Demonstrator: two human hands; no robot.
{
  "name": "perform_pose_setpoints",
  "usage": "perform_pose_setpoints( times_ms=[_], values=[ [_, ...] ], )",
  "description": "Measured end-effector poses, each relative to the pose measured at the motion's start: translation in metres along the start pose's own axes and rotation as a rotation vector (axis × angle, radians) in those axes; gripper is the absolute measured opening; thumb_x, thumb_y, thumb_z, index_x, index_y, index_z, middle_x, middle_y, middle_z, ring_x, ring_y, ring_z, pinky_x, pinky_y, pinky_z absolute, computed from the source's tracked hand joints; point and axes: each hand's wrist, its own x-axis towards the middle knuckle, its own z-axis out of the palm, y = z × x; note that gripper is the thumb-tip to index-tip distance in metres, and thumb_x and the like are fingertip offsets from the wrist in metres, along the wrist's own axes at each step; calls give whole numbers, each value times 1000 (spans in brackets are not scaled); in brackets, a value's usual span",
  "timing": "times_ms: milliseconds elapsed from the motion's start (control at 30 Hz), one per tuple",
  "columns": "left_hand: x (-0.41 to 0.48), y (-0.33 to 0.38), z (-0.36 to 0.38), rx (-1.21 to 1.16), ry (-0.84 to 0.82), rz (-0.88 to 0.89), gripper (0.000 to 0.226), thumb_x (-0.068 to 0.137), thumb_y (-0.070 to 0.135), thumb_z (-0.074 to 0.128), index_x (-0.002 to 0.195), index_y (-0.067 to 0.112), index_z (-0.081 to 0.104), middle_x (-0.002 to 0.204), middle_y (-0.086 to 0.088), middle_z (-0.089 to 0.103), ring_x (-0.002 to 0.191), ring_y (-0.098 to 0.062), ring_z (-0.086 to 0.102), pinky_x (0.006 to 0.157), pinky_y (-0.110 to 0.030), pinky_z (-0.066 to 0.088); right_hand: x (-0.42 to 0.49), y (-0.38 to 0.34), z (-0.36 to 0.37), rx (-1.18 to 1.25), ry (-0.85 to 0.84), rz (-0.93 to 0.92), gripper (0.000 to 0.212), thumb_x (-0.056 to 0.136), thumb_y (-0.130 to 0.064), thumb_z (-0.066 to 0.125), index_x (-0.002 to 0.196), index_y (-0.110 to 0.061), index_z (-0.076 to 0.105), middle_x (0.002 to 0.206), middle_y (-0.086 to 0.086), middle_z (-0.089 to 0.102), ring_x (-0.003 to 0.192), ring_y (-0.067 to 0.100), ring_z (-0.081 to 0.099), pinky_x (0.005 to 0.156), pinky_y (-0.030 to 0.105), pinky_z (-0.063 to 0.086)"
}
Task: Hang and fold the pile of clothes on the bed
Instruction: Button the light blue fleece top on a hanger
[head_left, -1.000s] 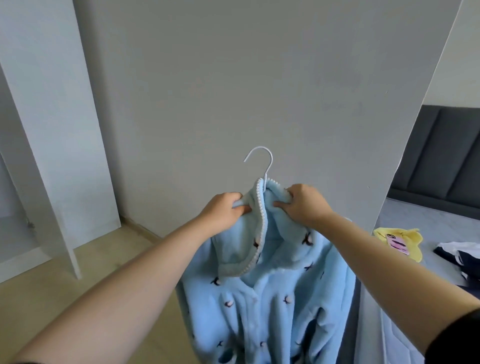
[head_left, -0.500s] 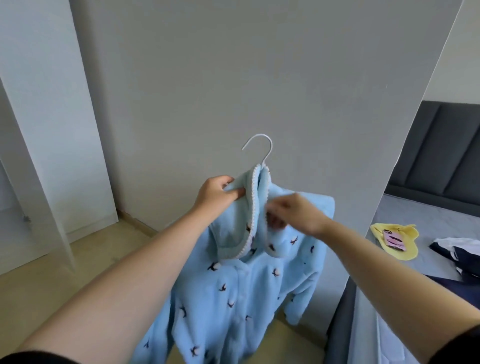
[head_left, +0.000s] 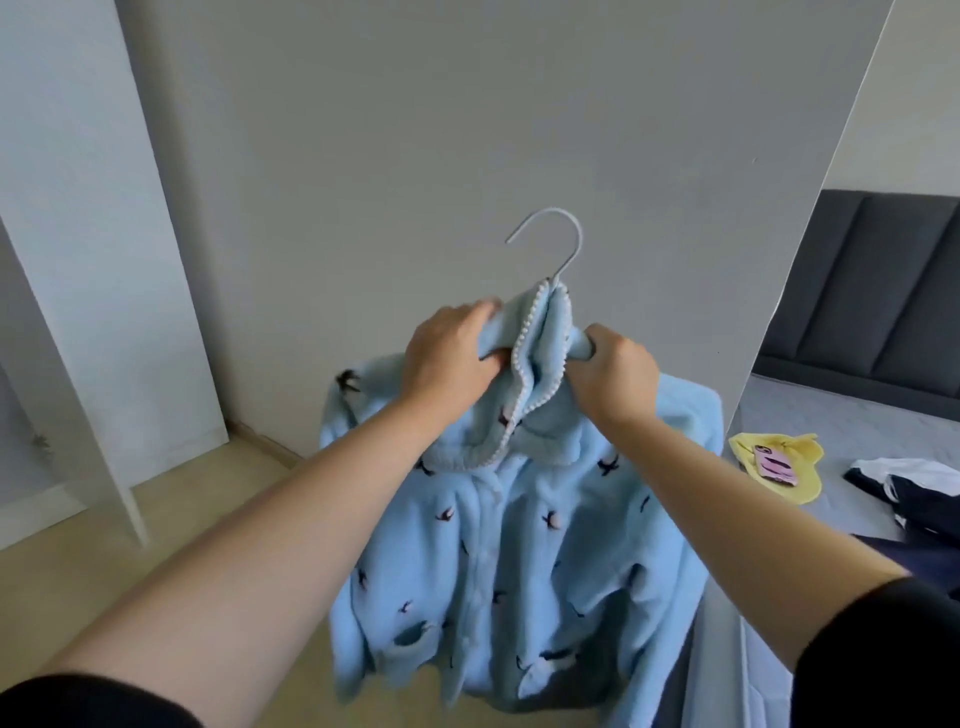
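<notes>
The jacket (head_left: 545, 545) hangs on a hanger (head_left: 577, 241) before the wall panel (head_left: 467, 130). The bed (head_left: 831, 415) stands to the right; on it a phone (head_left: 774, 464) lies on a cloth (head_left: 802, 486), with clothes (head_left: 914, 493) right of the cloth.

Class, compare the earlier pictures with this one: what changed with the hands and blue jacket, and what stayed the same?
The right hand, off the collar half a second ago, grips it again. The blue jacket, bunched a second ago, now hangs spread wide. The left hand kept gripping the collar; the hanger still has its hook sticking up.
</notes>
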Motion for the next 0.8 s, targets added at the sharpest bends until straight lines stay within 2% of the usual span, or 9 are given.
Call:
perform_pose_setpoints(
  times_ms=[67, 100, 167, 233, 333, 400, 500, 667, 800],
  values=[
    [1, -6, 1, 134, -353, -84, 23, 83, 31, 62, 104, 21, 60, 105, -10, 66, 97, -33, 61, 71, -31, 40, 5, -1, 0, -150, -263, 14, 30, 76, -27, 55, 55, -16, 36, 53, -2, 42, 55, 26, 42, 45, 26, 23],
    [-1, -8, 1, 178, -404, -111, 15, 83, 30, 59, 95, 21, 60, 102, -9, 67, 94, -34, 62, 67, -29, 38, 4, 1, 2, -179, -293, 9, 32, 75, -24, 58, 55, -16, 35, 53, -1, 42, 58, 27, 42, 46, 27, 24],
    [-5, -11, 2, 219, -237, -80, 6, 80, 24, 58, 82, 18, 58, 90, -6, 66, 86, -34, 61, 62, -28, 33, -2, 3, 5, -137, -161, -43, 36, 75, -21, 59, 55, -16, 29, 51, -1, 38, 55, 27, 35, 47, 29, 22],
    [-7, -8, 4, 183, -163, -63, 3, 76, 19, 59, 78, 17, 59, 88, -5, 62, 90, -31, 58, 63, -28, 33, -7, 2, 5, -103, -74, -54, 38, 75, -20, 59, 56, -16, 26, 50, -2, 35, 51, 23, 28, 45, 29, 20],
    [-2, -12, 4, 8, -311, -103, 13, 78, 23, 61, 89, 15, 63, 97, -5, 55, 101, -28, 52, 74, -28, 37, -6, 6, -4, -24, -16, -43, 32, 70, -24, 52, 56, -16, 25, 48, -2, 32, 49, 19, 21, 44, 29, 19],
    [3, -14, 1, 3, -362, -112, 25, 80, 39, 63, 91, 18, 60, 96, -4, 60, 92, -28, 56, 73, -30, 40, -3, 10, -15, 29, 43, -25, 24, 64, -27, 45, 55, -17, 25, 49, -3, 31, 49, 16, 20, 44, 30, 19],
    [7, -2, 1, 2, -334, -180, 38, 84, 58, 55, 93, 21, 59, 87, 2, 62, 78, -24, 56, 67, -31, 42, 6, 12, -32, 40, 93, 42, 27, 70, -17, 50, 57, -17, 28, 51, -2, 33, 55, 20, 25, 47, 32, 21],
    [21, 44, -13, -51, -79, -219, 22, 88, 38, 53, 82, 18, 58, 76, 3, 59, 74, -27, 57, 61, -30, 37, 11, 1, -70, 54, 219, 102, 15, 74, -12, 50, 64, -15, 38, 56, -3, 40, 58, 21, 32, 49, 32, 25],
    [34, 78, -50, -30, -30, -134, 17, 87, 34, 50, 82, 20, 58, 88, -4, 66, 74, -29, 54, 63, -31, 37, 6, -20, -116, 62, 308, 114, 6, 75, -11, 44, 72, -16, 44, 61, -6, 44, 70, 26, 44, 57, 32, 28]
  ],
)
